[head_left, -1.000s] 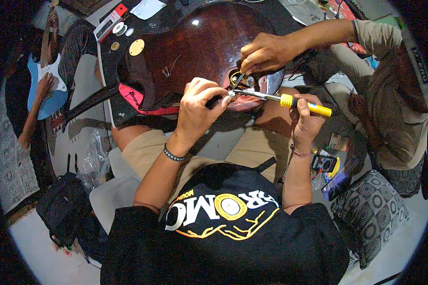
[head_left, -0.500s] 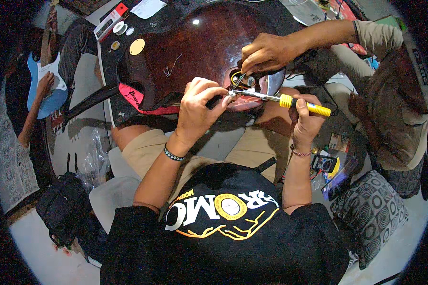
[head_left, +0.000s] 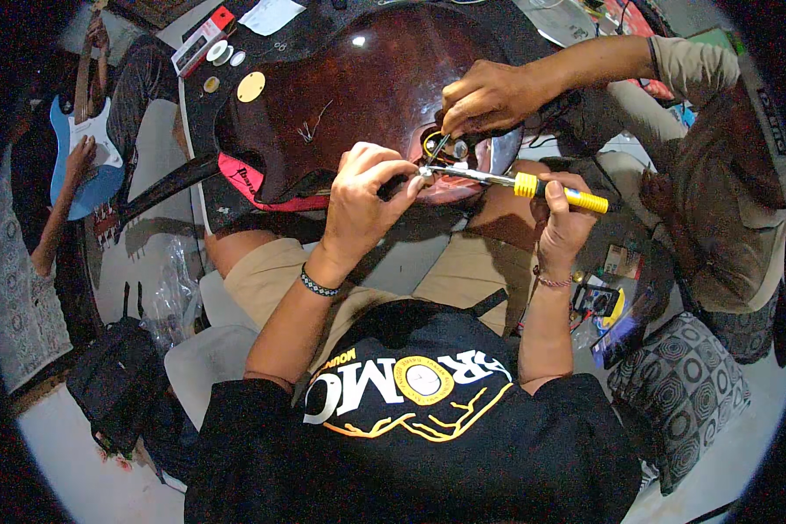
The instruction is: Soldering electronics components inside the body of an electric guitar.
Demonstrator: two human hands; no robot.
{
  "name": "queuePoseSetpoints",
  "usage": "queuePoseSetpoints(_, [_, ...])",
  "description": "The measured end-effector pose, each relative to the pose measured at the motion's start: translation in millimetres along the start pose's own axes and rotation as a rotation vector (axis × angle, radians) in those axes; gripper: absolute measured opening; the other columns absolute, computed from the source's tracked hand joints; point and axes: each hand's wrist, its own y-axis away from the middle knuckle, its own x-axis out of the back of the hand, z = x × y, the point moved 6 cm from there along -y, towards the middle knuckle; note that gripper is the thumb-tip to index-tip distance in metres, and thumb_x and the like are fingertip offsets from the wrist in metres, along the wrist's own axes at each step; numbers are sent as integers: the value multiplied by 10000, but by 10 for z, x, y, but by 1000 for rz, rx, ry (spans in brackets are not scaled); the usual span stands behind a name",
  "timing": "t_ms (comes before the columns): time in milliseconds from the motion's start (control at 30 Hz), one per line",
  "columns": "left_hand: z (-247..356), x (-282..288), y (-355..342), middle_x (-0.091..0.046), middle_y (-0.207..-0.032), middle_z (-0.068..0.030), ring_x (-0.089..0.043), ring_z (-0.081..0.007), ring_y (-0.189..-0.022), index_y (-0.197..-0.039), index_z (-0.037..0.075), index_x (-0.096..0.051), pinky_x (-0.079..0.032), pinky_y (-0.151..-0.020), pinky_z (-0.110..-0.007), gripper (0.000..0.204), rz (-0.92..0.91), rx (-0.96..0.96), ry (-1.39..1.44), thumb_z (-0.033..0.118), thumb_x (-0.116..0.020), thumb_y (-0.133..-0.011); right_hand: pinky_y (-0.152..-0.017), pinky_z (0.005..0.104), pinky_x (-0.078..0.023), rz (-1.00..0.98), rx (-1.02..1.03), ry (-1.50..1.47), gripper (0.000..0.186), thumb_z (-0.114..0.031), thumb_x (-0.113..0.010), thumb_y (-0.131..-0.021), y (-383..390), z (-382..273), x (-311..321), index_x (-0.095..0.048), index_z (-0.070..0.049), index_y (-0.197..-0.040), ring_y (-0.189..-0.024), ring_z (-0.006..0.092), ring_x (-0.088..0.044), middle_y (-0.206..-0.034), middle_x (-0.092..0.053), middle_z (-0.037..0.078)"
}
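Observation:
My right hand (head_left: 561, 220) grips a yellow-handled soldering iron (head_left: 533, 186), its metal tip reaching left to a small metal part (head_left: 424, 173). That part is pinched between the fingertips of my left hand (head_left: 368, 188). Both are at the edge of an open cavity with wires and round components (head_left: 452, 150) in the back of a dark brown guitar body (head_left: 341, 87). Another person's hand (head_left: 489, 96) comes in from the right and holds a thin dark tool (head_left: 441, 140) down into the cavity, close to the iron's tip.
The guitar rests on a dark mat, beside white spools (head_left: 220, 54), a round cream plate (head_left: 251, 86) and paper (head_left: 271, 16). At left someone holds a blue electric guitar (head_left: 70, 166). A co-worker (head_left: 734, 218) sits at right. A backpack (head_left: 118, 384) and patterned cushion (head_left: 677, 397) lie nearby.

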Motion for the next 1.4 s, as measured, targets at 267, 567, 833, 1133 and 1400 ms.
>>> queuePoseSetpoints(267, [-3,7,2,-734,-977,-77,-684,-292,-968,-942,62,-788,-534,-890,-420,200,0,-6,-6,86,-911,-787,-538,238,-421,174,-6,-75,203,-201,-755,-1024,-22,84,188,-728,-5,-1068,-593,55,-510,-895,-685,21])
queuePoseSetpoints(567, [19,20,-18,-754,-1005,-94,-706,-284,-975,-965,57,-816,-580,-887,-400,181,-25,6,-35,78,-905,-809,-482,241,-440,130,-162,-176,257,-266,-719,-1045,8,-7,129,-698,-12,-1077,-527,62,-482,-768,-588,6])
queuePoseSetpoints(833, [15,2,4,-732,-981,-73,-681,-289,-966,-952,66,-786,-531,-882,-419,201,-13,-1,0,65,-901,-787,-492,231,-452,145,-188,-187,261,-270,-695,-1063,42,36,175,-692,-11,-1089,-530,54,-475,-739,-564,-3])
queuePoseSetpoints(1133, [-1,31,-15,-750,-1000,-91,-705,-287,-969,-980,52,-820,-590,-876,-407,192,-26,3,-23,69,-903,-807,-490,245,-452,135,-181,-199,268,-276,-711,-1047,25,6,154,-690,-14,-1100,-530,70,-478,-797,-602,26])
queuePoseSetpoints(1400, [66,62,-55,-712,-1033,-101,-639,-327,-1060,-992,59,-805,-535,-945,-443,197,-56,30,-74,57,-867,-805,-508,240,-466,128,-217,-201,282,-280,-712,-1040,31,90,265,-689,-7,-1107,-559,73,-513,-925,-670,48])
